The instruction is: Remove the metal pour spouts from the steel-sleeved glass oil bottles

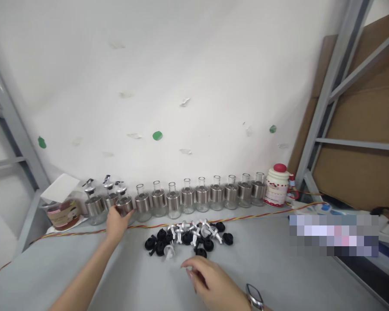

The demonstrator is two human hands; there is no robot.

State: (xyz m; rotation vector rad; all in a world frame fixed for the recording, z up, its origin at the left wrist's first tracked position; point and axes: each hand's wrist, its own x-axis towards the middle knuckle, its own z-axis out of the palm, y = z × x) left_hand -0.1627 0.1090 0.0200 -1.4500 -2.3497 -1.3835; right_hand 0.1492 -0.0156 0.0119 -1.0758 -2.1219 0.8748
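At the left of the row, my left hand (pixel 116 223) is closed around a glass bottle (pixel 124 204) with a steel sleeve and a silver-and-black pourer on its neck. Two similar bottles (pixel 95 208) with pourers stand just left of it. To the right runs a line of several open-necked glass bottles (pixel 186 198) with steel sleeves. My right hand (pixel 210 280), a watch on its wrist, hovers over the table's front with fingers loosely bent and apart, holding nothing visible. Just beyond it lies a pile of silver pourer spouts (pixel 194 231) and black stopper pieces (pixel 160 248).
A honey-coloured jar (pixel 64 215) stands at the far left, a white-and-red lidded mug (pixel 275 188) at the right end. A twisted red-yellow cord (pixel 240 217) crosses the grey table (pixel 266 259) in front of the bottles. Metal shelf posts (pixel 327 90) flank the white wall.
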